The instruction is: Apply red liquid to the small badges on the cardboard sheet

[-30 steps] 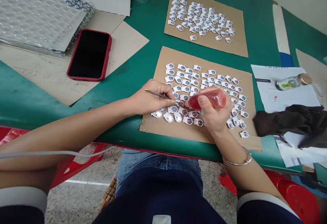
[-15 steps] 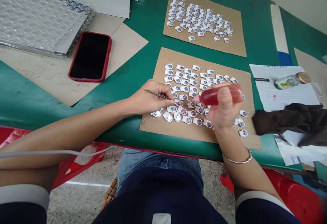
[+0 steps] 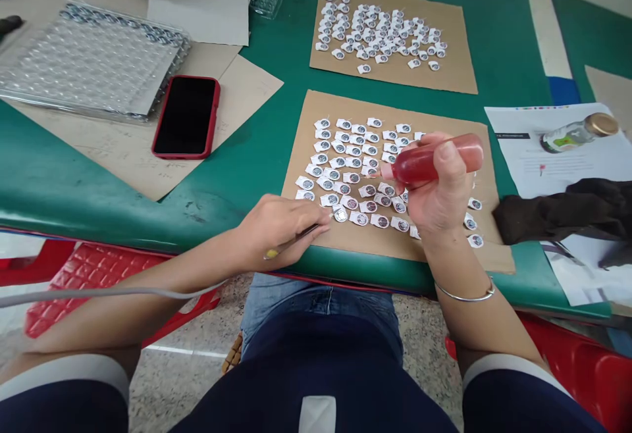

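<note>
Several small white tags with round dark-patterned faces lie in rows on the near cardboard sheet [image 3: 340, 239]. My left hand [image 3: 281, 230] is closed on a thin metal tool [image 3: 296, 239], at the sheet's near left part. Its fingertips are beside a shiny round tag [image 3: 340, 213]. In my right hand [image 3: 439, 189] is a squeeze bottle of red liquid [image 3: 424, 162], held tilted with its nozzle pointing left and down over the middle rows. Whether the nozzle touches a tag cannot be made out. My right hand hides some tags on the right.
Behind lies a second cardboard sheet [image 3: 395, 81] with more tags. A red-cased phone [image 3: 186, 117] and bubble-textured plastic packs [image 3: 99, 64] are on the left. On the right are a glass jar [image 3: 577, 133], papers [image 3: 523, 176] and a dark cloth [image 3: 567, 216].
My left hand has moved down and left with the tool, from the middle rows toward the near rows. My right hand and the bottle have shifted slightly up and right. The whole view has shifted a little.
</note>
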`<state>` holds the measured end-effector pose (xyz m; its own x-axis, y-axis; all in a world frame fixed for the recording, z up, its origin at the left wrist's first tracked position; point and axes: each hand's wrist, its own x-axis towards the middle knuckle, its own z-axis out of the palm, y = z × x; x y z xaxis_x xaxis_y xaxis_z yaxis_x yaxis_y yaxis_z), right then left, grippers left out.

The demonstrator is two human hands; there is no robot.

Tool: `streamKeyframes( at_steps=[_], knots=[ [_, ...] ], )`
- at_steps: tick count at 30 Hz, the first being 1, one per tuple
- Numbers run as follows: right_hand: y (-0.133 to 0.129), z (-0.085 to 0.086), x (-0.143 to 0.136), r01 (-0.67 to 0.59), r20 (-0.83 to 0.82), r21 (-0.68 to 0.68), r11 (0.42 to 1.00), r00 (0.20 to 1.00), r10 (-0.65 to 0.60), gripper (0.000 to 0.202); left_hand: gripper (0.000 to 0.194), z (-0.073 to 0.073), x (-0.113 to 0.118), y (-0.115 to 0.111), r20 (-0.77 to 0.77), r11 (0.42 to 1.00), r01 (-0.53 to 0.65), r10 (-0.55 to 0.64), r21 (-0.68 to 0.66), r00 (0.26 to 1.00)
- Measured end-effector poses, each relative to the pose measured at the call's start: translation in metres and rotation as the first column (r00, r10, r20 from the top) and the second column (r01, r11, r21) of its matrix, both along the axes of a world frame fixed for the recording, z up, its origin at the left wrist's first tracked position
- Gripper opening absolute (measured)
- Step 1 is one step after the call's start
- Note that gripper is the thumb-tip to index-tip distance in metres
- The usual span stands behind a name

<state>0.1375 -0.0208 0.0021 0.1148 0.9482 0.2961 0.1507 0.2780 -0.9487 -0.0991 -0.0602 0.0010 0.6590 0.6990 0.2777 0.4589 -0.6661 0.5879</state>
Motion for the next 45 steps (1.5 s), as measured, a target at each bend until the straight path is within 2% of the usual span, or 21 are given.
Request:
streamKeyframes(
  at_steps=[5, 11, 15, 20, 27, 33, 38, 45],
  knots=[
    [-0.008, 0.006, -0.009, 0.045, -0.162, 0.011, 0.999, 0.986, -0.042, 0.03, 0.01, -0.012, 0.003, -0.014, -0.043, 0.992, -0.034, 0.039, 0.121, 0.998],
    [-0.01, 0.006, -0.012, 0.091, -0.211, 0.05, 0.995, 0.974, -0.079, 0.028, 0.011, -0.015, 0.004, -0.013, -0.008, 0.987, -0.034, 0.035, 0.16, 0.999],
    [-0.011, 0.007, -0.013, 0.126, -0.188, 0.031, 0.992, 0.975, -0.118, 0.03, 0.011, -0.021, 0.005, -0.015, -0.003, 0.983, -0.03, 0.031, 0.182, 1.0],
    [-0.014, 0.005, -0.014, 0.069, -0.111, 0.057, 0.996, 0.992, -0.063, 0.029, 0.008, -0.024, 0.006, -0.015, 0.013, 0.975, -0.048, 0.046, 0.218, 0.999],
    [-0.016, -0.001, -0.019, 0.017, -0.095, 0.122, 0.992, 0.995, -0.005, 0.022, 0.007, -0.019, 0.006, -0.014, -0.028, 0.939, 0.041, -0.033, 0.343, 0.999],
    [-0.02, -0.004, -0.022, -0.038, -0.028, 0.096, 0.995, 0.999, 0.041, 0.022, 0.011, -0.017, 0.008, -0.015, -0.054, 0.924, 0.069, -0.053, 0.376, 0.997],
    [-0.025, -0.007, -0.024, -0.103, -0.04, -0.021, 0.994, 0.994, 0.103, 0.019, 0.01, -0.02, 0.007, -0.018, -0.034, 0.923, 0.039, -0.028, 0.382, 0.999],
    [-0.024, -0.008, -0.021, -0.076, 0.081, -0.054, 0.996, 0.993, 0.08, 0.021, 0.007, -0.022, 0.009, -0.02, 0.008, 0.927, -0.001, -0.002, 0.374, 1.0]
  ],
)
